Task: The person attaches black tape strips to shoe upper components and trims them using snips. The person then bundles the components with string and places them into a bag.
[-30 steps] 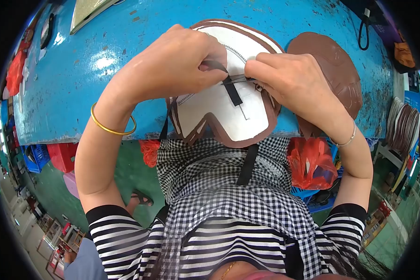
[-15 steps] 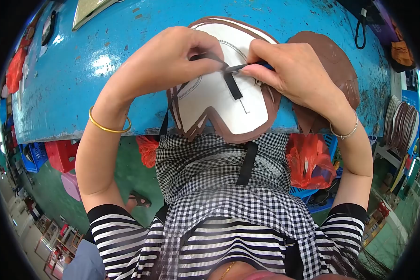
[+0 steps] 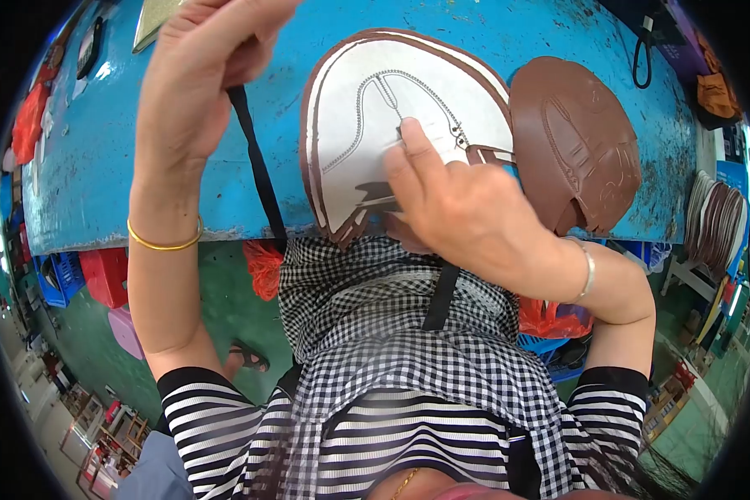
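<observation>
My left hand (image 3: 217,75) is raised at the upper left, fingers closed on a black tape (image 3: 252,154) that hangs down past the table edge. A white-backed shoe upper piece (image 3: 346,108) with brown edges and dark stitch-like lines lies at the table's front. My right hand (image 3: 467,200) is over it, its index finger pressing on the white face beside a small dark bit of tape (image 3: 397,132). From under its curled fingers pokes a dark, blurred, two-pronged shape, which looks like snips (image 3: 377,192). The hand hides the piece's lower right.
A brown upper piece (image 3: 587,125) lies just to the right on the blue table (image 3: 442,17). A black phone-like object (image 3: 92,46) is at the far left. Red plastic bags (image 3: 554,319) and a red stool (image 3: 104,275) are below the table edge.
My left hand has lifted up and left, pulling the tape away from the upper piece. My right hand has moved down and left across the piece, its index finger now extended.
</observation>
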`<act>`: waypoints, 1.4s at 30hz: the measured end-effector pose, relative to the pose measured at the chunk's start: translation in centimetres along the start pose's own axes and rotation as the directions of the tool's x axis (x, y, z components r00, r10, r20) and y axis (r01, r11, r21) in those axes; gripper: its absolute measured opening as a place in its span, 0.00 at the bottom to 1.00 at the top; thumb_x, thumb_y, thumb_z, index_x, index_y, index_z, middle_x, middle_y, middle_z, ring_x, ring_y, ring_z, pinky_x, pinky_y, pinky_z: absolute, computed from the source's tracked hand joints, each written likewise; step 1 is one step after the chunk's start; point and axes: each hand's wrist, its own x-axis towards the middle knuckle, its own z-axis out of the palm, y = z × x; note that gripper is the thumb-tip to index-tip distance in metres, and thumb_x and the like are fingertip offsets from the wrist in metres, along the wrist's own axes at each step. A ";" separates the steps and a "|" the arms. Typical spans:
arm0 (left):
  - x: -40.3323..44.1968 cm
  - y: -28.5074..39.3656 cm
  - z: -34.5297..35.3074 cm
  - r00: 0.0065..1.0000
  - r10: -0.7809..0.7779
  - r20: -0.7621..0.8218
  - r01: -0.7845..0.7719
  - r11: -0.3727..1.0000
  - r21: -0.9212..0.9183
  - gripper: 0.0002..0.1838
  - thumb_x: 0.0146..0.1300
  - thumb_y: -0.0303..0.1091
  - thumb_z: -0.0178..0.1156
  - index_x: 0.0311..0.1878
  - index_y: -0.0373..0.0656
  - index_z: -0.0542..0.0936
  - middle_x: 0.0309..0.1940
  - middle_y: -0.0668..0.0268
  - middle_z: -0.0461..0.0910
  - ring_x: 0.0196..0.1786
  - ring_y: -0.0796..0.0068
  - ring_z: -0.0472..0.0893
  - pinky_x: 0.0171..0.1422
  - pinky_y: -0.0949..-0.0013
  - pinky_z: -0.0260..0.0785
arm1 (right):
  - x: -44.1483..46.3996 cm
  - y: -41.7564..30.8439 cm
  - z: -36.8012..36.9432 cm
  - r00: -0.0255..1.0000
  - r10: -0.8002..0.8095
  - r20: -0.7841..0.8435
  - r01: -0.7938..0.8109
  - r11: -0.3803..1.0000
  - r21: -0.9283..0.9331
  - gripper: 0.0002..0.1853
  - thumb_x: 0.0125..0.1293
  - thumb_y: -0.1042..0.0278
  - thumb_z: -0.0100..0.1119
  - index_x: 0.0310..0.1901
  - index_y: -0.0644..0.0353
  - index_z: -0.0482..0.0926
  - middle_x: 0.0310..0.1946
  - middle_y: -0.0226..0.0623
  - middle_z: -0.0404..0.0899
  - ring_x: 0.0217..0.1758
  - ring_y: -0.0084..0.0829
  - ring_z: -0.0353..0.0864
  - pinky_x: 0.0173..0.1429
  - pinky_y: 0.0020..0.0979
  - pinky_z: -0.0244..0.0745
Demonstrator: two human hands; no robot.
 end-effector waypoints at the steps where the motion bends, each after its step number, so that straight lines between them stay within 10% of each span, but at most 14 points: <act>1: 0.0 1.5 1.1 0.998 0.009 -0.060 -0.005 0.998 0.063 0.08 0.71 0.33 0.59 0.46 0.40 0.82 0.23 0.77 0.73 0.18 0.92 0.61 0.21 0.84 0.46 | -0.1 -0.6 0.2 1.000 0.016 0.020 -0.014 0.993 -0.114 0.14 0.56 0.72 0.59 0.46 0.60 0.75 0.53 0.41 0.81 0.20 0.25 0.78 0.24 0.27 0.76; 4: 0.1 2.3 0.3 0.986 0.161 0.051 -0.168 0.970 0.174 0.14 0.71 0.34 0.58 0.55 0.39 0.82 0.29 0.76 0.74 0.23 0.94 0.61 0.25 0.85 0.45 | 0.1 0.2 0.9 0.999 0.003 -0.036 -0.001 0.999 0.053 0.14 0.57 0.73 0.58 0.46 0.61 0.76 0.47 0.43 0.83 0.20 0.29 0.79 0.27 0.29 0.77; 7: -0.9 3.0 0.5 0.975 0.183 0.128 -0.211 0.942 0.262 0.14 0.71 0.33 0.58 0.54 0.37 0.82 0.29 0.73 0.77 0.26 0.94 0.68 0.27 0.87 0.51 | 0.4 4.1 1.3 0.983 0.172 -0.059 -0.100 0.782 0.615 0.11 0.61 0.73 0.58 0.46 0.61 0.77 0.40 0.46 0.84 0.22 0.30 0.79 0.29 0.29 0.76; 10: -1.2 2.9 2.6 0.949 0.150 0.278 -0.251 0.893 0.375 0.11 0.69 0.31 0.60 0.50 0.35 0.82 0.28 0.72 0.78 0.29 0.91 0.73 0.31 0.86 0.59 | -0.7 6.9 -0.5 0.767 0.527 0.366 -0.362 -0.116 0.925 0.12 0.73 0.60 0.56 0.45 0.62 0.79 0.31 0.28 0.79 0.31 0.17 0.78 0.35 0.24 0.74; 13: -1.0 2.9 4.3 0.888 -0.087 0.452 -0.057 0.954 0.295 0.03 0.63 0.25 0.65 0.38 0.37 0.80 0.27 0.73 0.79 0.31 0.89 0.77 0.36 0.85 0.67 | -7.2 10.7 1.0 0.671 0.730 0.127 -0.141 -0.042 0.989 0.17 0.72 0.64 0.56 0.57 0.65 0.77 0.45 0.35 0.81 0.49 0.25 0.81 0.55 0.28 0.76; 15: -0.7 2.6 5.1 0.818 -0.230 0.527 0.038 0.936 0.349 0.04 0.60 0.26 0.68 0.34 0.38 0.82 0.25 0.72 0.80 0.32 0.87 0.78 0.37 0.82 0.69 | -12.8 14.2 -0.7 0.818 0.533 -0.219 -0.371 0.778 0.507 0.29 0.58 0.58 0.68 0.57 0.67 0.77 0.53 0.44 0.80 0.58 0.41 0.79 0.63 0.37 0.72; 18: -0.3 0.3 5.8 0.755 -0.184 0.630 -0.177 0.867 0.465 0.04 0.57 0.27 0.69 0.32 0.37 0.83 0.27 0.70 0.82 0.32 0.83 0.79 0.40 0.77 0.72 | -16.3 16.9 -1.2 0.735 0.673 -0.084 -0.459 0.585 0.669 0.21 0.72 0.71 0.52 0.63 0.67 0.67 0.50 0.37 0.80 0.41 0.22 0.79 0.42 0.21 0.75; 20: 0.1 -0.8 6.2 0.758 -0.230 0.610 -0.208 0.801 0.561 0.05 0.54 0.28 0.69 0.32 0.36 0.84 0.27 0.66 0.83 0.32 0.77 0.80 0.43 0.72 0.73 | -17.1 18.4 -1.8 0.468 0.869 0.161 -0.357 0.019 0.934 0.17 0.74 0.70 0.50 0.61 0.66 0.67 0.42 0.31 0.79 0.31 0.15 0.73 0.31 0.15 0.66; 23: 0.5 -1.4 6.6 0.737 -0.285 0.612 -0.219 0.757 0.616 0.05 0.54 0.28 0.68 0.32 0.37 0.84 0.27 0.63 0.83 0.31 0.73 0.80 0.42 0.72 0.73 | -14.7 15.6 -3.1 0.563 0.811 0.161 -0.374 0.077 0.924 0.11 0.75 0.70 0.48 0.55 0.62 0.69 0.36 0.26 0.74 0.24 0.12 0.59 0.26 0.15 0.52; 26: 0.9 -1.4 6.6 0.714 -0.275 0.644 -0.281 0.731 0.623 0.06 0.54 0.29 0.68 0.32 0.37 0.84 0.27 0.61 0.83 0.30 0.70 0.80 0.41 0.70 0.72 | -10.2 11.5 -2.9 0.657 0.707 0.261 -0.456 0.097 0.885 0.09 0.74 0.72 0.50 0.53 0.61 0.69 0.35 0.27 0.75 0.25 0.13 0.65 0.29 0.17 0.61; 30: 1.1 -0.9 6.4 0.698 -0.306 0.647 -0.276 0.720 0.637 0.06 0.53 0.29 0.68 0.32 0.37 0.83 0.26 0.60 0.82 0.29 0.66 0.79 0.39 0.67 0.71 | -4.8 9.9 -1.2 0.985 0.141 0.096 -0.161 0.580 0.799 0.08 0.65 0.75 0.57 0.45 0.59 0.75 0.30 0.37 0.78 0.30 0.33 0.81 0.36 0.28 0.74; 37: 0.2 -2.2 5.9 0.785 0.058 0.617 -0.539 0.554 0.634 0.10 0.51 0.33 0.70 0.29 0.38 0.80 0.22 0.59 0.77 0.26 0.61 0.74 0.33 0.64 0.67 | -0.3 8.3 0.7 0.987 -0.158 0.024 0.127 0.865 0.486 0.08 0.59 0.67 0.63 0.40 0.49 0.77 0.25 0.31 0.77 0.29 0.35 0.81 0.28 0.35 0.71; 42: 1.1 -1.4 4.3 0.795 -0.128 0.594 -0.427 0.578 0.696 0.10 0.53 0.34 0.69 0.32 0.38 0.79 0.23 0.59 0.77 0.27 0.59 0.74 0.33 0.63 0.66 | 0.7 10.0 0.3 0.965 -0.259 0.029 0.208 0.833 0.512 0.10 0.59 0.66 0.64 0.41 0.48 0.77 0.19 0.30 0.75 0.25 0.34 0.80 0.25 0.35 0.69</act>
